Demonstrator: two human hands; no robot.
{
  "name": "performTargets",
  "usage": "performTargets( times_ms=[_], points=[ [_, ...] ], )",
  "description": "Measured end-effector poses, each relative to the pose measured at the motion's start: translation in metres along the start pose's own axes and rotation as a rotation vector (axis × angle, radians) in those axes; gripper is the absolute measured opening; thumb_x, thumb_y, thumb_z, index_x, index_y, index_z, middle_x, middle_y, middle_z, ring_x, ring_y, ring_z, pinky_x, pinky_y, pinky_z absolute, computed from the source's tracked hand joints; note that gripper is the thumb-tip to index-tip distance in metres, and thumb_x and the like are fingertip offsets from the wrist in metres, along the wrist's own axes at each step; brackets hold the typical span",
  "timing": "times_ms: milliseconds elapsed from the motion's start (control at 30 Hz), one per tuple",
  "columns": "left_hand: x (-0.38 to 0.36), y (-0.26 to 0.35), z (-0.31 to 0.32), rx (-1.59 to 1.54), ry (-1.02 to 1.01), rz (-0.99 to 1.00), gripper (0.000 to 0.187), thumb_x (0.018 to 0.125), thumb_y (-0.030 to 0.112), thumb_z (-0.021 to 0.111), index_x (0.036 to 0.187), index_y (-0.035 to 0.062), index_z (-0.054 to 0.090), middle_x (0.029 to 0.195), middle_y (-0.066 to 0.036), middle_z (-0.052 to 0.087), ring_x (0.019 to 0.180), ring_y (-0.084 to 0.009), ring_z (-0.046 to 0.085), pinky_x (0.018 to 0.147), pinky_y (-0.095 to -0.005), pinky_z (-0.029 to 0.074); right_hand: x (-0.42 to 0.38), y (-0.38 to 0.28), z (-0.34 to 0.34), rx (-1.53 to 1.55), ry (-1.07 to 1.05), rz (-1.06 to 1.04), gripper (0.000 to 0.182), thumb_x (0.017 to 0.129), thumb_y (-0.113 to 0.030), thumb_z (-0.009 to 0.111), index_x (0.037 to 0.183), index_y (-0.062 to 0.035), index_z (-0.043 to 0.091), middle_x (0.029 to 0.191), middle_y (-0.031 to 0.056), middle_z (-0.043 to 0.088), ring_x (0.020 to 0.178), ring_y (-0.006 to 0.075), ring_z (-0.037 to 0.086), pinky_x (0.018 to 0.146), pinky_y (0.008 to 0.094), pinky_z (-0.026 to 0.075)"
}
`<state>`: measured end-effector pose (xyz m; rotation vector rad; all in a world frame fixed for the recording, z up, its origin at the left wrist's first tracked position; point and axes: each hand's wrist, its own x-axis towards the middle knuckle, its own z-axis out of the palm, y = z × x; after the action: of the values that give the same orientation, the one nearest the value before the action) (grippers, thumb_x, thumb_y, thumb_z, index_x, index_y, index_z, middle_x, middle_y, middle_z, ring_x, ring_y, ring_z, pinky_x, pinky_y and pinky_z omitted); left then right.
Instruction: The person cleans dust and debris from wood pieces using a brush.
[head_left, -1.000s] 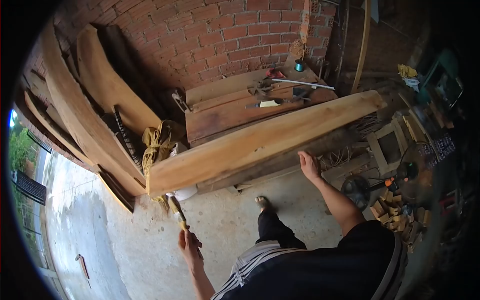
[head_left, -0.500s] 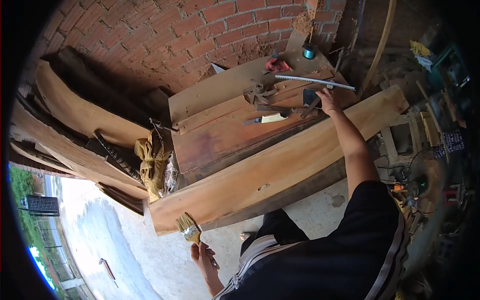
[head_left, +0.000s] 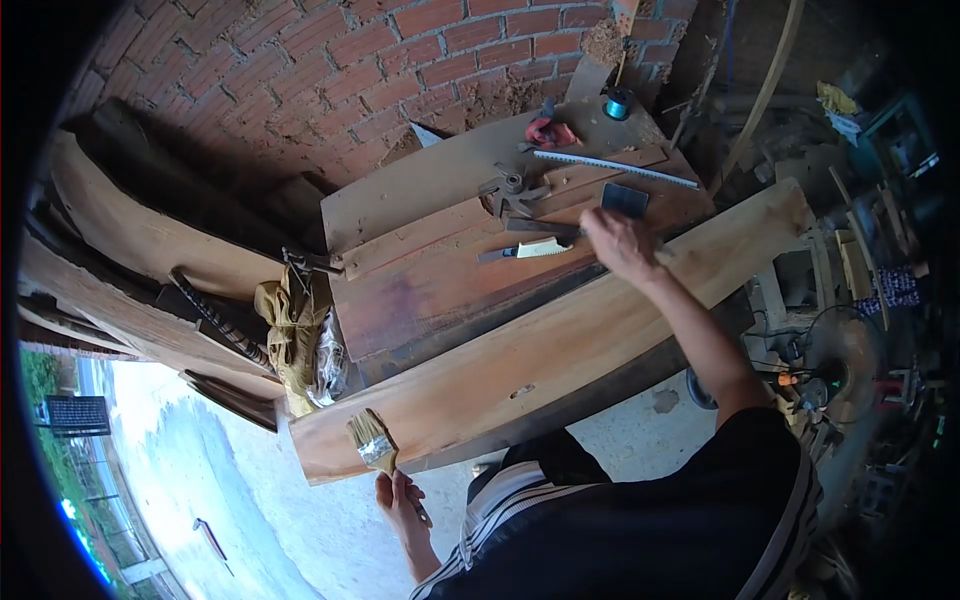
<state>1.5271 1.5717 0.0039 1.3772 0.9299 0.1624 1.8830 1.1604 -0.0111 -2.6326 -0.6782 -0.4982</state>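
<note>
My left hand [head_left: 402,500] is closed around the handle of a wide paintbrush [head_left: 375,446], bristles up, over the near left end of a long wooden plank [head_left: 450,395]. My right hand [head_left: 622,246] is above the workbench [head_left: 400,305], fingers curled down and slightly blurred. It covers one end of a dark long tool [head_left: 540,228]; what its fingers hold is hidden. Just beyond it lies a dark flat rectangle like a phone [head_left: 624,200]. A pale-bladed saw [head_left: 540,248] rests left of the hand.
On the bench are a metal clamp-like part [head_left: 514,190], a white ruler [head_left: 615,169], a red item [head_left: 550,132] and a blue spool [head_left: 617,104]. Large boards [head_left: 150,215] lean at left by a tan bag [head_left: 290,335]. Scrap wood [head_left: 780,290] crowds the right.
My right hand has moved left and nearer, away from the phone-like rectangle and over the dark tool's end. The brush in my left hand has tipped slightly and shifted a little.
</note>
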Motion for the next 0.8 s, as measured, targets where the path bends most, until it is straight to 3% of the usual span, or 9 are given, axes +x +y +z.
performTargets(
  times_ms=[133,200,233,300,400,533,667,733,800],
  points=[
    [0.006,0.003,0.010,-0.018,0.022,0.009,0.012,0.099,0.014,0.058,0.092,0.0072,0.052,0.070,0.000,0.054,0.049,-0.0056,0.049,0.044,-0.0193,0.038,-0.039,-0.075,0.031,0.197,-0.156,0.012,0.012,0.092,-0.016,0.059,0.095,-0.0057,0.052,0.084,0.0127,0.063,0.070,0.0335,0.066,0.056,0.0444,0.053],
    [0.004,0.001,0.013,-0.023,0.018,0.009,0.012,0.099,0.014,0.058,0.092,0.0073,0.052,0.070,0.000,0.054,0.049,-0.0054,0.049,0.044,-0.0193,0.038,-0.064,-0.108,0.039,0.207,-0.297,0.008,0.017,0.094,-0.023,0.060,0.103,-0.0086,0.057,0.093,0.0110,0.060,0.076,0.0301,0.066,0.057,0.0425,0.055],
    [0.003,0.001,0.014,-0.031,0.008,0.015,0.012,0.099,0.014,0.058,0.092,0.0074,0.052,0.070,0.000,0.054,0.049,-0.0053,0.049,0.044,-0.0192,0.038,-0.074,-0.120,0.040,0.246,-0.347,-0.018,0.025,0.094,-0.025,0.060,0.112,-0.0077,0.058,0.099,0.0114,0.058,0.091,0.0285,0.064,0.071,0.0425,0.055],
    [-0.003,0.002,0.015,-0.024,0.012,0.002,0.011,0.099,0.015,0.058,0.092,0.0076,0.052,0.071,0.000,0.053,0.050,-0.0051,0.049,0.045,-0.0194,0.039,-0.085,-0.128,0.046,0.298,-0.342,-0.139,0.033,0.093,-0.027,0.063,0.116,-0.0045,0.058,0.103,0.0126,0.057,0.102,0.0291,0.059,0.085,0.0431,0.050],
    [-0.012,0.002,0.015,-0.030,0.040,-0.032,0.011,0.099,0.015,0.057,0.093,0.0072,0.053,0.071,0.000,0.053,0.050,-0.0049,0.048,0.045,-0.0193,0.039,-0.065,-0.118,0.043,0.340,-0.268,-0.067,0.034,0.088,-0.023,0.067,0.114,-0.0017,0.059,0.106,0.0135,0.057,0.103,0.0309,0.057,0.090,0.0429,0.046],
    [-0.019,-0.005,0.011,-0.040,0.073,-0.030,0.011,0.099,0.015,0.057,0.093,0.0071,0.053,0.071,0.001,0.052,0.051,-0.0050,0.049,0.045,-0.0194,0.039,-0.024,-0.042,0.073,0.139,-0.030,0.043,0.030,0.084,-0.012,0.068,0.111,-0.0034,0.060,0.102,0.0120,0.055,0.097,0.0322,0.056,0.084,0.0437,0.047],
    [-0.022,-0.008,0.008,-0.037,0.079,-0.035,0.011,0.099,0.015,0.057,0.092,0.0072,0.053,0.070,0.001,0.052,0.051,-0.0054,0.050,0.046,-0.0197,0.040,-0.001,-0.009,0.090,0.117,-0.016,-0.028,0.027,0.083,-0.015,0.069,0.106,-0.0049,0.060,0.102,0.0096,0.055,0.098,0.0319,0.055,0.085,0.0443,0.046],
    [-0.023,-0.008,0.008,-0.049,0.083,-0.041,0.010,0.099,0.014,0.057,0.092,0.0074,0.053,0.070,0.001,0.052,0.051,-0.0056,0.050,0.047,-0.0198,0.040,0.001,-0.010,0.093,-0.035,-0.245,-0.058,0.024,0.081,-0.013,0.068,0.101,-0.0047,0.059,0.104,0.0108,0.056,0.098,0.0332,0.056,0.086,0.0471,0.046],
    [-0.025,-0.009,0.008,-0.025,0.075,-0.023,0.010,0.099,0.014,0.057,0.092,0.0076,0.053,0.070,0.001,0.052,0.052,-0.0057,0.050,0.047,-0.0199,0.040,-0.003,-0.015,0.098,-0.036,-0.253,-0.061,0.023,0.080,-0.011,0.068,0.099,-0.0046,0.057,0.104,0.0121,0.057,0.100,0.0340,0.056,0.088,0.0485,0.045]
  ],
)
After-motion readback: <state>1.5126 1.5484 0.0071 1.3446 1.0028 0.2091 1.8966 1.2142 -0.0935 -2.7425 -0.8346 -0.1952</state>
